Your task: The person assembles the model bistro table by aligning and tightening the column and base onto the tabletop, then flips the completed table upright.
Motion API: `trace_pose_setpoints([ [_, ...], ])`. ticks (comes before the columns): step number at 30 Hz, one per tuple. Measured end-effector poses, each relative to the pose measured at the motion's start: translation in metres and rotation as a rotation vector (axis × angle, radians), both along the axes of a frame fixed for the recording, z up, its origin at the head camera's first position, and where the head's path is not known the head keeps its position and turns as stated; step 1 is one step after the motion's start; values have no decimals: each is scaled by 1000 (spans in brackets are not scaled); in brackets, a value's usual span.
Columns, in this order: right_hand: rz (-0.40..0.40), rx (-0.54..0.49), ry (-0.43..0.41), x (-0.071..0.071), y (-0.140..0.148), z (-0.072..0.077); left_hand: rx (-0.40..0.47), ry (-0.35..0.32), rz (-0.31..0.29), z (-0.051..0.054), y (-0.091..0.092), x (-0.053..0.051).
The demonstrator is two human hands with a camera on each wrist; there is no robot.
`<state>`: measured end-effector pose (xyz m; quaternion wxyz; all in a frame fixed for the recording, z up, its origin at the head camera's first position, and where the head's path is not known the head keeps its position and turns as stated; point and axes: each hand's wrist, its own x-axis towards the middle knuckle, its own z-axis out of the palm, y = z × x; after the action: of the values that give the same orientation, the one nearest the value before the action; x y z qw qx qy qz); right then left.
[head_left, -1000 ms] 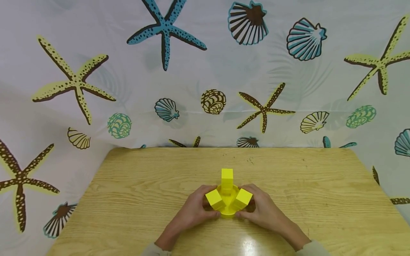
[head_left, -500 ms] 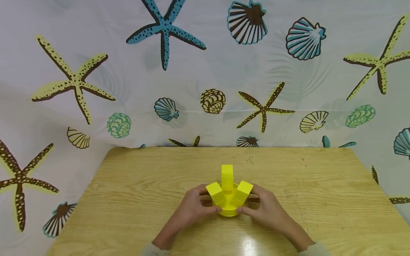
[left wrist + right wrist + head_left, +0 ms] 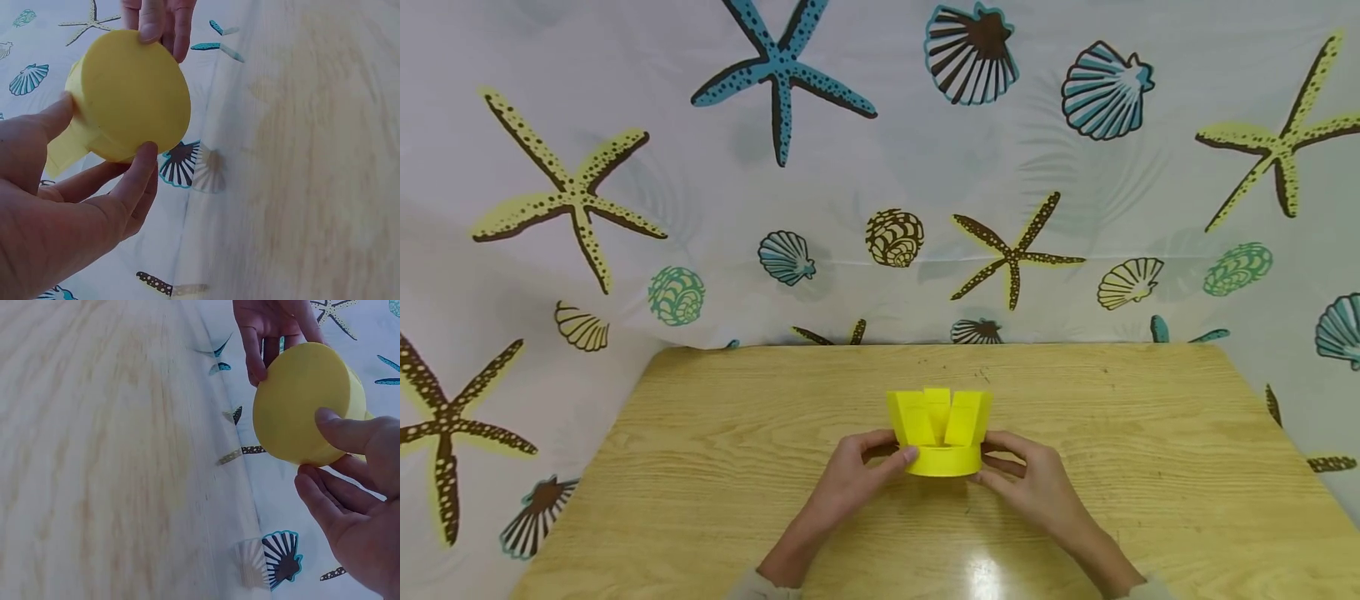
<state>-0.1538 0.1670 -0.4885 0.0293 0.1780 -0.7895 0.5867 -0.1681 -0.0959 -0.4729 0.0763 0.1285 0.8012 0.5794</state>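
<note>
Between both hands is a yellow round-based object (image 3: 943,461) with three block-like prongs standing up and leaning outward from its rim; its exact kind is unclear. In the head view my left hand (image 3: 853,479) grips its left side, thumb at the front of the base. My right hand (image 3: 1037,483) grips the right side, thumb low by the base's edge. Both wrist views show the flat, plain underside (image 3: 137,94) of the base, lifted off the table. Fingers of the left hand (image 3: 81,206) curl round the rim, and the right thumb (image 3: 344,428) presses on the underside.
A wood-grain table (image 3: 737,433) lies beneath the hands. Behind it and at both sides hangs a white cloth (image 3: 850,183) printed with starfish and shells.
Both hands have raised the yellow object off the table and tipped it, so its base wall faces the head camera and its prongs now stand upright in that view.
</note>
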Motion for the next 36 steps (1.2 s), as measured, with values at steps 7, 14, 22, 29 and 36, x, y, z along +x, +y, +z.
trace_pose_setpoints([
  [7, -39, -114, 41, 1, -3, 2, 144, -12, 2, 5, 5, 4],
  [14, -42, -184, 53, 1, -8, 3, 164, 37, 36, 6, 7, 6],
  [22, -158, -214, 15, 4, -16, 5, 205, 72, 169, -2, 14, 7],
  [29, -209, -273, 51, 5, -20, 5, 327, 74, 237, -4, 18, 10],
  [36, -215, -268, 100, 7, -21, 6, 305, 159, 316, -3, 23, 15],
])
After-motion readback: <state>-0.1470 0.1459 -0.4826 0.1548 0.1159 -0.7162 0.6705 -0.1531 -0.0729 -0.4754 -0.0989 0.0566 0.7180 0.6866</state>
